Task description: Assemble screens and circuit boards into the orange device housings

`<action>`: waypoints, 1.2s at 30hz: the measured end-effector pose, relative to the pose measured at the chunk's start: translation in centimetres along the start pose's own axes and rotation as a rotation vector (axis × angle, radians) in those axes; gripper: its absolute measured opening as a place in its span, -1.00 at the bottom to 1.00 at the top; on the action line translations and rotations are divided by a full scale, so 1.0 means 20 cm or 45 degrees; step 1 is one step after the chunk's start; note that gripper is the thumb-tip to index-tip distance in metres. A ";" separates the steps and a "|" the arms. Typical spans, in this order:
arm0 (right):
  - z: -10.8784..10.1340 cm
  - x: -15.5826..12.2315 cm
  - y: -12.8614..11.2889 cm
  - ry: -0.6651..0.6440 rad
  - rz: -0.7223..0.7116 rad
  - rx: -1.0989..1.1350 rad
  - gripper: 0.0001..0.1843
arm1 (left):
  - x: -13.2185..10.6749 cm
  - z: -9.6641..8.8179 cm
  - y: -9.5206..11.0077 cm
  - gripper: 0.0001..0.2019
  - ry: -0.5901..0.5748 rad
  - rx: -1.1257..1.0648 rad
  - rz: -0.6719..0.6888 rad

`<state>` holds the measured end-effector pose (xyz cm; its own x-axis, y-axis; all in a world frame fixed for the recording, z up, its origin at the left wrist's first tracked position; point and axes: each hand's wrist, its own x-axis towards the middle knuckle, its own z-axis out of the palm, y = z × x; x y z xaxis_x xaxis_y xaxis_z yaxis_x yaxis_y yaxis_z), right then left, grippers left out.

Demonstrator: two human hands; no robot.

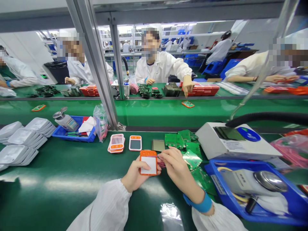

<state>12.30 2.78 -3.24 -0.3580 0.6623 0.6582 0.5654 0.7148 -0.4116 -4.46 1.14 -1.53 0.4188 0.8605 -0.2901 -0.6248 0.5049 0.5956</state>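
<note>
Low over the green bench, my left hand (137, 173) is closed around an orange plastic casing (148, 153) with a white panel (149, 163) in it, its thumb lying across the panel. At the casing's upper right, my right hand (174, 163) pinches a thin pinkish strand that runs along the casing's top edge. A small bundle of pinkish strands (161, 164) shows between the two hands. Just beyond them lie a white-framed display unit (135, 143), a stack of similar orange-and-white frames (116, 143) and some flat grey display panels (158, 145).
Green circuit boards (192, 149) are heaped right of my hands, beside a white box-shaped device (233, 144). A blue tray (214, 179) stands front right, another blue tray (79, 138) back left. White shells (21, 138) are stacked left. Across the green conveyor (149, 112), co-workers sit.
</note>
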 end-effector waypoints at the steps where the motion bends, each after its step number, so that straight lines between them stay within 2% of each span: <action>1: 0.00 0.00 0.00 -0.003 -0.003 -0.011 -0.67 | 0.00 0.00 0.00 -0.61 -0.005 -0.002 0.002; 13: -0.02 0.01 -0.02 -0.057 -0.106 -0.180 -0.71 | 0.02 -0.01 -0.01 -0.58 0.069 0.032 -0.006; 19: -0.03 0.01 -0.02 -0.096 -0.090 -0.186 -0.66 | 0.01 0.00 -0.01 -0.57 0.056 0.062 -0.008; 36: -0.02 0.00 -0.01 -0.231 -0.104 -0.210 -0.72 | 0.00 0.00 -0.01 -0.56 0.078 0.241 -0.018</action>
<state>12.51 2.48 -2.96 -0.5266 0.6440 0.5549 0.6372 0.7311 -0.2439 -4.29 1.09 -1.76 0.3816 0.8591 -0.3411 -0.4815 0.4997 0.7200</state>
